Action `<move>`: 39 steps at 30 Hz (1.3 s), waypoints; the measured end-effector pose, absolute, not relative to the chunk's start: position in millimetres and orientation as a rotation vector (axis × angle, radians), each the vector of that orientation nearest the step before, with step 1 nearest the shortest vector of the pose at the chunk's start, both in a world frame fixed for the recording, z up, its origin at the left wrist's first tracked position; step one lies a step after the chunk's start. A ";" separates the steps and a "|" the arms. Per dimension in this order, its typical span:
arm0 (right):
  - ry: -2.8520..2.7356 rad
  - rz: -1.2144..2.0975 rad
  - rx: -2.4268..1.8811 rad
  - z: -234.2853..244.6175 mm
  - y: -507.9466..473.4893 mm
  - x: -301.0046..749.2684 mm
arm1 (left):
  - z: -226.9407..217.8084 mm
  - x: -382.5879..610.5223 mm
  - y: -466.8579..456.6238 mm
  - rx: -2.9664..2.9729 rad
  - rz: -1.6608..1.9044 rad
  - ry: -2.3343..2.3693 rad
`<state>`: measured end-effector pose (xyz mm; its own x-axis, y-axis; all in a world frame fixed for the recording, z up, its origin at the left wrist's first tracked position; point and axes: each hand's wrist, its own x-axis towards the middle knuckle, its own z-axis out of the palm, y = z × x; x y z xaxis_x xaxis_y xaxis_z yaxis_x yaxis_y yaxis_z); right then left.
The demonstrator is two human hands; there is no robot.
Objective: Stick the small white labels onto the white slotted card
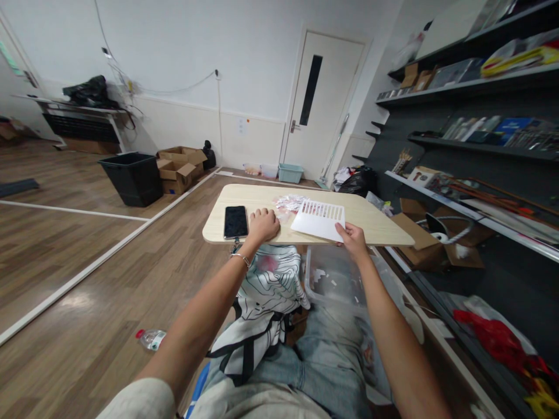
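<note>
My right hand (353, 240) pinches the lower right corner of a white card sheet (318, 227) with a row of slots along its upper part. The card is slightly raised over the near edge of a pale wooden tabletop (371, 218). Palm down on that tabletop, my left hand (263, 225) has its fingers slightly bent and apart, and I see nothing in it. Just left of it lies a dark-screened smartphone (236, 222). Behind the card is a loose pile of small white and pinkish pieces (290, 203), partly covered by it.
Below the tabletop sits a clear plastic bin (332, 279) with small white scraps. Patterned cloth (271, 279) drapes over my lap. Loaded shelves (471, 145) line the right side. A black bin (133, 180), cardboard boxes (179, 166) and a plastic bottle (152, 338) stand or lie leftward.
</note>
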<state>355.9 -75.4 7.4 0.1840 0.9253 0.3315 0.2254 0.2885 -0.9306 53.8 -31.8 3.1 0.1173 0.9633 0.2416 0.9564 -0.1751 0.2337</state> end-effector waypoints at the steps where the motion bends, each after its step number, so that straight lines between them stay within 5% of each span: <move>1: -1.290 0.704 -1.198 6.6 -74.4 356.9 | 3.2 53.7 -31.8 2.330 0.529 2.004; 39: -1.450 0.849 -1.172 8.5 -82.1 365.5 | 1.6 53.4 -30.9 2.336 0.519 1.997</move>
